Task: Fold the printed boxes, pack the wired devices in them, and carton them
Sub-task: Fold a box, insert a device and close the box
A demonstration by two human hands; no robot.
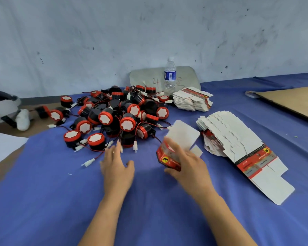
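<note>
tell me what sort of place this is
Probably a small packing workshop, a hand-work bench rather than a home: a heap of identical red-and-black wired devices lies on the blue-covered table, stacks of flat printed boxes wait beside it, and brown cardboard lies at the far right.

A red handwritten "4" marks the grey board [146, 77]. Lettering on the printed box [165, 157] is too blurred to read

— Where do we look from?
— We have one wide view, worn on the head, facing forward and down onto the blue table [43, 210].
— How near are we?
— Close: the table runs off at 6 o'clock, and the wall [149, 32] fills 12 o'clock.
</note>
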